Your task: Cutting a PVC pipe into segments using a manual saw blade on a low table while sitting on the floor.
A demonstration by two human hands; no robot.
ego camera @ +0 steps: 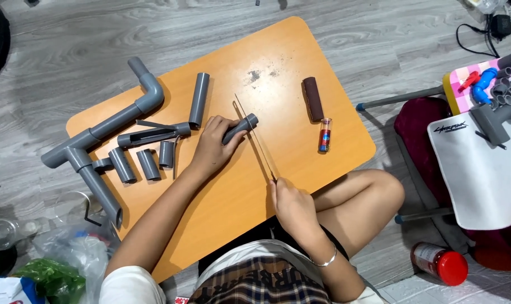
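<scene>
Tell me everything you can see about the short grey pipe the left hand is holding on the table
The short grey pipe is a round plastic-looking tube, matte dark grey, with an open end facing up and right. It lies on its side on the orange table, angled diagonally. The left hand grips its lower end, hiding that part. A thin saw blade, held by the right hand, crosses it near the exposed end. Grey dust lies beyond it.

White sleeves, plaid skirt, wrist bangle (pixel 326 261)

floor (pixel 379 34): grey wood planks | table (pixel 267 50): low, orange-brown | light: even
</scene>
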